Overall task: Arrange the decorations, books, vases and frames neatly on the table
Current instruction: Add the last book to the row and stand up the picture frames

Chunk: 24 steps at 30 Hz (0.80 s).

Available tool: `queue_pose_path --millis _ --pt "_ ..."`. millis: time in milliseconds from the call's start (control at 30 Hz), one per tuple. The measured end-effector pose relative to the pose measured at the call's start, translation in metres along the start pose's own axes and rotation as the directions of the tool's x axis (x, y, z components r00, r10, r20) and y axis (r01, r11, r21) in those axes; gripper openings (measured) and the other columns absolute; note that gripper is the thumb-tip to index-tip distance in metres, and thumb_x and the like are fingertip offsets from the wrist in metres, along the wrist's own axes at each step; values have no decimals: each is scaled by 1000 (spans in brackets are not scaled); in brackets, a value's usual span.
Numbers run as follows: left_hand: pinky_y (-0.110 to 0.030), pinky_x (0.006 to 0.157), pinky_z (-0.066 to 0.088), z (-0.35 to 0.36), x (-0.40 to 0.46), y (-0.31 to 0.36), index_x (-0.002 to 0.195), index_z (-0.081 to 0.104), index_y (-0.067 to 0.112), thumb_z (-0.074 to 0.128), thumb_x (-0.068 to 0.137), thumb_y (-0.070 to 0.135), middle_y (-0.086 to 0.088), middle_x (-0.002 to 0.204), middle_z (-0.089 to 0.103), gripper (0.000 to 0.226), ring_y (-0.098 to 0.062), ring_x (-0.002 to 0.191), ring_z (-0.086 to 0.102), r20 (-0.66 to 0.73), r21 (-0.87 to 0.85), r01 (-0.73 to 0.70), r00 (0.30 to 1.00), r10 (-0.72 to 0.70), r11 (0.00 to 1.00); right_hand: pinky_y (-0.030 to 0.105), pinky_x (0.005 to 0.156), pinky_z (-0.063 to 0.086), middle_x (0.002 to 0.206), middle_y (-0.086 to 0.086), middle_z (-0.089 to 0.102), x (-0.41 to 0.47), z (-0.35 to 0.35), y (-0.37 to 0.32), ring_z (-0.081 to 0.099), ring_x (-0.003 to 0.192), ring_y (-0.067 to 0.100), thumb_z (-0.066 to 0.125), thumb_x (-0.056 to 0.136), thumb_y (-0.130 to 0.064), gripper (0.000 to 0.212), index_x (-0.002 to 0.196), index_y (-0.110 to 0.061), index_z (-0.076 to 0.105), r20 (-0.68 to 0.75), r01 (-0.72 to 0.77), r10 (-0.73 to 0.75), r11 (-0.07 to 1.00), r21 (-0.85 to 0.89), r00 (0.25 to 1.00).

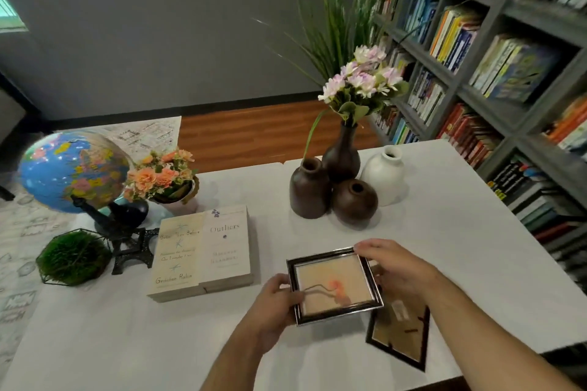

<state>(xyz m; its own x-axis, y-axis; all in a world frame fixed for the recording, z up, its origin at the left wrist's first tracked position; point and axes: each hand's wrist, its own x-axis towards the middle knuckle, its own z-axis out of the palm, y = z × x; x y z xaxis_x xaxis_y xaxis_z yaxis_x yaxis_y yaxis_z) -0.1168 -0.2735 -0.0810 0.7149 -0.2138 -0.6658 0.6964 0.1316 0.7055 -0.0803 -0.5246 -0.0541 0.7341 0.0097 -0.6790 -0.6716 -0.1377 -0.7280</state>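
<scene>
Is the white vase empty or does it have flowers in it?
Empty, as far as shows: the white vase has nothing rising from its open neck. The purple flowers stand in the tall brown vase beside it.

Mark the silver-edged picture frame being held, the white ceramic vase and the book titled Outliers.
silver-edged picture frame (333, 286), head view, picture glass centre
white ceramic vase (382, 176), head view, body
Outliers book (226, 247), head view, front cover

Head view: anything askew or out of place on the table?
Yes. A dark frame lies flat and skewed at the near table edge, partly under the silver frame held by both hands. The books and vases look tidy.
</scene>
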Motion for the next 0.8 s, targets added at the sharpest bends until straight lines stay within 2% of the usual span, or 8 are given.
queue_pose_path --millis 100,200,267,433,533,600,700,800 --pt "-57 88 53 51 13 13 113 53 0 48 93 -12 -26 109 70 24 -41 94 69 12 -140 -40 999 42 989 35 68 51 95 15 69 -17 -47 -2 63 79 25 69 89 -47 40 110 -13 76 47 -6 -3 983 186 999" --pt "-51 80 56 103 26 18 115 52 1 46 95 -12 -26 114 68 24 -35 88 71 36 -274 -65 996 77 960 38 74 59 97 20 70 -30 -84 6 66 85 30 86 71 -47 56 112 -10 75 186 -55 3 960 275 983" --pt "-47 73 59 141 35 18 117 52 1 44 95 -12 -26 115 67 26 -33 87 70 65 -341 -66 993 94 938 37 75 60 107 17 73 -35 -101 11 72 92 30 88 73 -42 53 117 -16 74 231 -10 -60 957 290 971" --pt "-40 80 57 214 58 12 123 54 6 45 93 -16 -20 118 69 38 -29 99 68 119 -386 -84 983 141 918 45 93 56 126 7 71 -20 -135 23 68 113 30 73 86 -25 40 125 -15 69 -34 210 -229 813 542 973" --pt "-32 84 54 233 74 4 121 57 15 53 91 -10 -11 119 70 40 -24 105 66 150 -124 -126 978 145 984 42 91 54 123 5 72 -8 -165 29 70 112 21 69 87 -18 37 124 -12 66 -137 269 -233 768 582 963" --pt "-31 86 52 233 89 -4 120 57 17 56 91 0 -6 120 65 34 -19 105 62 87 262 -191 981 174 946 34 82 53 118 2 74 5 -188 31 71 106 16 64 93 -16 26 119 -16 66 -178 283 -222 797 534 959" --pt "-34 96 51 214 105 -15 122 55 19 52 92 8 0 123 56 32 -19 110 57 61 755 -199 970 235 624 30 79 50 110 0 77 30 -210 32 70 107 15 52 102 -8 18 108 -19 65 -212 306 -235 851 428 949" --pt "-33 99 47 202 115 -25 124 55 20 48 91 9 -4 128 52 35 -22 115 53 85 921 -158 974 212 357 25 75 53 111 6 76 59 -225 34 70 104 12 47 104 -4 23 117 -13 63 -206 321 -266 893 315 942"
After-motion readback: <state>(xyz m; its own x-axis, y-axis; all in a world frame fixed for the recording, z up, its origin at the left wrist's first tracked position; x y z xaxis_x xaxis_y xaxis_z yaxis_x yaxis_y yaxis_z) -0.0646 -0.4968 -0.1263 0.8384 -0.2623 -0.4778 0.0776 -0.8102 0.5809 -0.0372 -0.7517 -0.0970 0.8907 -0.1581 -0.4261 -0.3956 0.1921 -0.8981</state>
